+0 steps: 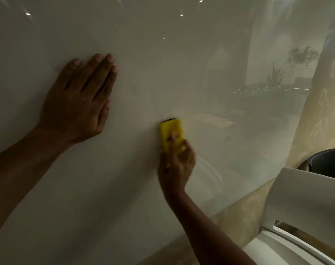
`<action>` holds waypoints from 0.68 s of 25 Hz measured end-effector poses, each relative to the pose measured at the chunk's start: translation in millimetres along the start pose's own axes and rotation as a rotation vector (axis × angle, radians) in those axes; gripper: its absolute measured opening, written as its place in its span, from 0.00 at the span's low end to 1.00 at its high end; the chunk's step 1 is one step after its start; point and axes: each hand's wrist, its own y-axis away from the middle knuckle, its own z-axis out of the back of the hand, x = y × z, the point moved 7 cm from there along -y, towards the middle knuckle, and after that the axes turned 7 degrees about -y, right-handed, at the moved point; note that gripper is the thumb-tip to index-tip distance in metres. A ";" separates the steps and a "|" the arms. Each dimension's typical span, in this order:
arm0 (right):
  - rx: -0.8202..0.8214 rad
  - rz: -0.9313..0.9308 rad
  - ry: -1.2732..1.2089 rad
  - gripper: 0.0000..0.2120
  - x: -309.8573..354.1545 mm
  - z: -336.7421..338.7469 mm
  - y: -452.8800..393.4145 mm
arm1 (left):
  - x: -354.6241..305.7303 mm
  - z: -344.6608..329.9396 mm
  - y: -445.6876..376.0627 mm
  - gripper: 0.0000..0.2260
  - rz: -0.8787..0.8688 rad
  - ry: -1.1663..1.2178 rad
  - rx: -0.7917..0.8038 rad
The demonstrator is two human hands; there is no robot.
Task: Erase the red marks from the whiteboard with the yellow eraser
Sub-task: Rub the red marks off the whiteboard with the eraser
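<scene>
The glossy whiteboard (143, 64) fills most of the view, and I see no red marks on it. My right hand (177, 167) grips the yellow eraser (170, 131) and presses it flat against the board, near the middle. The eraser's dark felt edge shows at its top. The hand and eraser look motion-blurred. My left hand (80, 100) lies flat on the board to the upper left, fingers together and pointing up, with nothing in it.
A white chair (300, 203) stands at the lower right, close to the board's bottom edge, with a dark chair back (327, 163) behind it. The board reflects a room with plants. A tan wall strip (239, 213) runs beneath the board.
</scene>
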 end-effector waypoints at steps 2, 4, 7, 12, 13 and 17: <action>0.178 0.415 -0.002 0.29 31.3 -6.9 4.1 | -0.7 0.4 -3.9 0.30 -0.017 -0.006 -0.003; 0.188 0.496 0.015 0.28 31.1 -3.8 -30.3 | -0.9 0.6 -4.6 0.30 -0.031 -0.010 0.006; -0.054 0.025 0.018 0.26 13.9 2.5 -121.3 | -1.4 3.3 -3.6 0.29 -0.033 -0.043 0.004; -0.104 0.061 -0.045 0.24 53.2 -11.2 -149.8 | 4.5 10.7 -9.3 0.28 -0.032 0.005 0.032; -0.014 0.288 -0.019 0.23 63.1 -14.0 -128.6 | 5.6 11.1 -9.5 0.28 -0.039 0.019 0.044; -0.052 0.081 0.006 0.22 4.8 5.6 -122.9 | 9.5 10.9 -7.5 0.29 -0.025 0.043 0.097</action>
